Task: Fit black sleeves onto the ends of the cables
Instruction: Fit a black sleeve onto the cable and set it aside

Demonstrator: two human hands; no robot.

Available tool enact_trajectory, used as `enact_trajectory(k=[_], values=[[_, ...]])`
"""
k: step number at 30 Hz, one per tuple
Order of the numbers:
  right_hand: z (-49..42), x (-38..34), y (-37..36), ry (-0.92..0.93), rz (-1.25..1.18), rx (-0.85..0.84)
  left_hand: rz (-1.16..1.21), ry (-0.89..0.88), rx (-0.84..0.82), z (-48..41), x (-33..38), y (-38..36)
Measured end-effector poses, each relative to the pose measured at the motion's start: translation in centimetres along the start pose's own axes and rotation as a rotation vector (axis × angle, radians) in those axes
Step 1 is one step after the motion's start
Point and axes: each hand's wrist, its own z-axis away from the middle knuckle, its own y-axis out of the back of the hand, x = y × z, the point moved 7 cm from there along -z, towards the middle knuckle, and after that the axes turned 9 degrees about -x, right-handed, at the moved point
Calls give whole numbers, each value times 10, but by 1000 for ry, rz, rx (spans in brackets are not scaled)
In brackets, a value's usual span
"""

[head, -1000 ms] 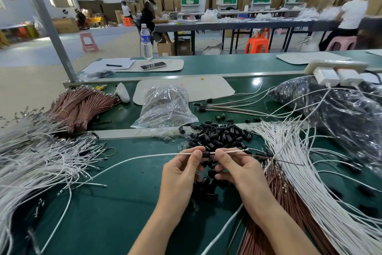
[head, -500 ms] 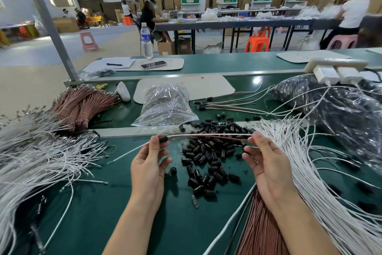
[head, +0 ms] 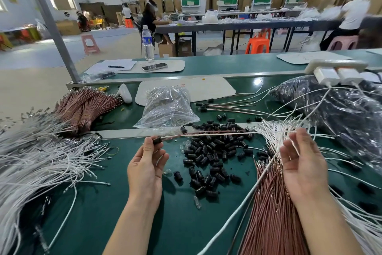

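My left hand [head: 145, 167] pinches a black sleeve [head: 157, 141] fitted on the left end of a white and a brown cable [head: 206, 134] that stretch taut to the right. My right hand [head: 299, 163] holds their far end between thumb and fingers, above a sheaf of brown cables [head: 270, 203] and white cables [head: 275, 130]. A heap of loose black sleeves [head: 210, 151] lies on the green table [head: 115, 203] between my hands.
A big spread of white cables [head: 41, 157] covers the left side, with a brown bundle [head: 82, 106] behind it. A clear bag [head: 167, 108] and sleeved cables [head: 227, 106] lie on the belt. A black bag [head: 334, 114] fills the right.
My hands have drawn apart from the middle. The left moved left and up with the sleeved end; the right moved right, pulling the pair of cables taut over the sleeve heap.
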Motion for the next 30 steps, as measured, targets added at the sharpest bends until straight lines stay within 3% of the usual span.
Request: enact_trajectory(k=[6,10,14,18,30], values=[[7,20,-22,-147,-117,-236,187,53,0,1,-7,-2],[26,56,-54,-271,205,-481,216,100,-101,6,-14,-18],[46,83,-75,-278,488,-642,-71,100,-355,24,-31,-49],[48,78,-77,-201,502,-595,-310,66,-542,44,-45,-72],[37,81,-62,-285,404,-421,-342,73,-420,32,-44,-57]])
